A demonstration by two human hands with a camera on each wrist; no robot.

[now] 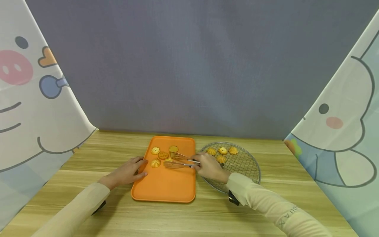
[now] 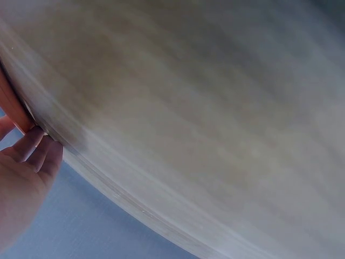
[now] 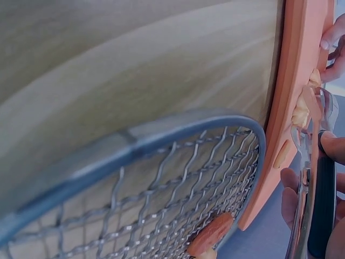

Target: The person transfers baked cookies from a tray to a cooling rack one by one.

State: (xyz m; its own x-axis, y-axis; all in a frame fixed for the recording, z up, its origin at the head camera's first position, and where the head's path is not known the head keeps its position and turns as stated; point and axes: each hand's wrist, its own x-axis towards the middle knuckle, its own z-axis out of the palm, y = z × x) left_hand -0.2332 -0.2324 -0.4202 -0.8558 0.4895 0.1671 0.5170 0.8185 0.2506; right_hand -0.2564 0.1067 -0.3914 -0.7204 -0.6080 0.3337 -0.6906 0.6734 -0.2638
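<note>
Curled around the tongs point(image 1: 175, 165), the fingers of the right hand point(image 1: 208, 167) pinch the dark handles, thumb on one side and fingertips on the other, as the right wrist view shows. Beyond them, the two wooden arms stand apart, with a cookie point(image 1: 169, 160) showing partly between their tips; whether the arms press on it I cannot tell. On the left hand point(image 1: 125, 171) the fingers are relaxed, thumb set apart from the rest, and they touch the left edge of the orange tray point(image 1: 165, 186).

These cookies look light, dry and crumbly, so a hard squeeze could chip the piped ridges. Taking one low across its sides, with both arms level, should suit it best; the wooden tips probably give fair grip, though a ridged edge might roll. As for the tongs, they look springy and easy to work from mid-handle.

Four more golden cookies point(image 1: 155, 163) lie around the tips, all on the far half of the tray. Just right of the tray, a round wire rack point(image 1: 242, 168) carries four others point(image 1: 233, 150), toward its far side. Tray and rack both sit on a wood-grain bench point(image 1: 118, 217).
</note>
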